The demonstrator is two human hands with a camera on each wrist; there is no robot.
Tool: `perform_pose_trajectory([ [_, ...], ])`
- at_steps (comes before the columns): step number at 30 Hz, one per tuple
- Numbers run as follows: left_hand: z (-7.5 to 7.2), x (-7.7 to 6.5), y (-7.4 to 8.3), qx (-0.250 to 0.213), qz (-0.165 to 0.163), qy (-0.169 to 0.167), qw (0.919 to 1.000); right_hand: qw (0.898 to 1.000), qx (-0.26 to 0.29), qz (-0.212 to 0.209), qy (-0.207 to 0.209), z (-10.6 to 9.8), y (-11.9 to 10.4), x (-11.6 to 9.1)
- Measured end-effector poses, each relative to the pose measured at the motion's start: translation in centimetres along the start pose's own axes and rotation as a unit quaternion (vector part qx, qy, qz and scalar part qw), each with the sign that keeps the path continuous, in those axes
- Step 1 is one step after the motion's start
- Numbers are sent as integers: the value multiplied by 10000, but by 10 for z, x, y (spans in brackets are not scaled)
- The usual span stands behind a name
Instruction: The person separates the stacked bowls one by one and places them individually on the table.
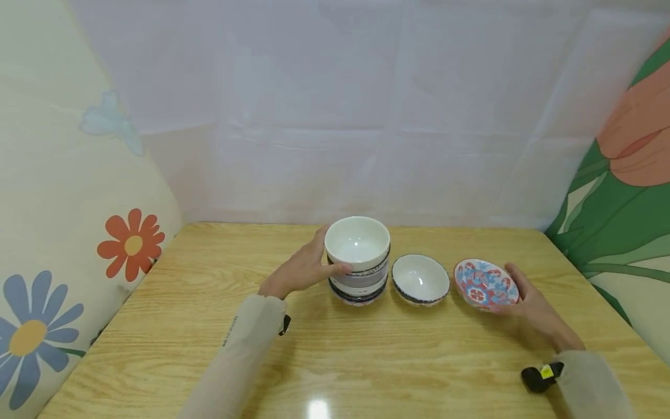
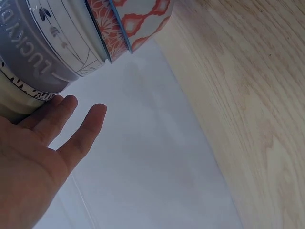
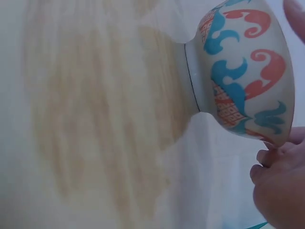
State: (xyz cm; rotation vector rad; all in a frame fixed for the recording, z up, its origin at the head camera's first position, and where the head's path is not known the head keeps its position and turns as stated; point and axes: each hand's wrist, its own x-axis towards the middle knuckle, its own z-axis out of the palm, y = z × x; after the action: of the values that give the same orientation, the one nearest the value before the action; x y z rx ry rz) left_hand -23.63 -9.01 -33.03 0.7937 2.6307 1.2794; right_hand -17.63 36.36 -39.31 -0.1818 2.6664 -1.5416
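A stack of nested bowls (image 1: 358, 279) stands near the middle of the table, a plain white one on top. My left hand (image 1: 303, 265) grips the upper part of the stack from the left, thumb across the front of the white bowl (image 1: 357, 241). In the left wrist view, the fingers lie against the upper bowls, above a grey bowl (image 2: 33, 52) with raised letters. My right hand (image 1: 536, 308) holds a red and blue patterned bowl (image 1: 484, 285) by its right rim. Its floral outside (image 3: 243, 71) and foot show in the right wrist view, with fingertips at the rim.
Between the stack and the patterned bowl sits a single white bowl with a dark rim (image 1: 420, 279). The wooden table (image 1: 366, 361) ends at a pale cloth backdrop (image 1: 314, 116). Flower-printed cloths border it on the left (image 1: 63, 233) and right (image 1: 623, 192).
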Motion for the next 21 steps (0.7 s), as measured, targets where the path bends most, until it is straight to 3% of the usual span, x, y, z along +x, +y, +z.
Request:
perform_pose_trajectory([
  [10, 0, 0, 0, 51, -89, -17, 9999, 9996, 251, -69, -58, -9, -13, 3],
  [21, -1, -1, 1, -26, 44, -32, 10000, 9997, -25, -212, -134, -11, -39, 14],
])
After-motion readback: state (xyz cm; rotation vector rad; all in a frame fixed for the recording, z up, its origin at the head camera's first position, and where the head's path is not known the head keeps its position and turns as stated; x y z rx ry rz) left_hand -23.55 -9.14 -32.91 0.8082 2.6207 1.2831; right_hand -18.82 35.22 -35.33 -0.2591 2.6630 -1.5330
